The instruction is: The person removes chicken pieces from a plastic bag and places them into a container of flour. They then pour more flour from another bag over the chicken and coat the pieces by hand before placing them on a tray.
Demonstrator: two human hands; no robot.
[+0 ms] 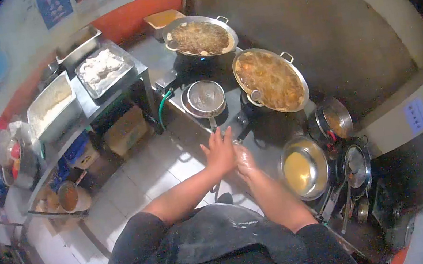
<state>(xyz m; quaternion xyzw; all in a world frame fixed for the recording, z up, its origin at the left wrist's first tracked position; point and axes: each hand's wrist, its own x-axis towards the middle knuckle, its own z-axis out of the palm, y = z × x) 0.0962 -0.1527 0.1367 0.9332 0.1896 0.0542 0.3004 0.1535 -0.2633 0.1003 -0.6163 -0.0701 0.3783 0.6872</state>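
Note:
My left hand (220, 154) is in front of the stove, its fingers stretched out and spread, with nothing seen in it. Close against it is my right hand (245, 160), whose back looks shiny, perhaps from a clear plastic glove or wetness. Its fingers are mostly hidden. Just beyond my fingertips is a mesh strainer (206, 97) resting on a round pan, its handle pointing towards me. Two large woks of bubbling oil, the far wok (200, 36) and the nearer wok (271, 80), stand past my hands.
To the right is a steel bowl (305, 168) with yellow liquid, beside several pots and utensils. At left, a side table holds a tray of floury white pieces (104, 71) and a deep container of white powder (54, 106). A green hose (165, 107) hangs at the stove's edge.

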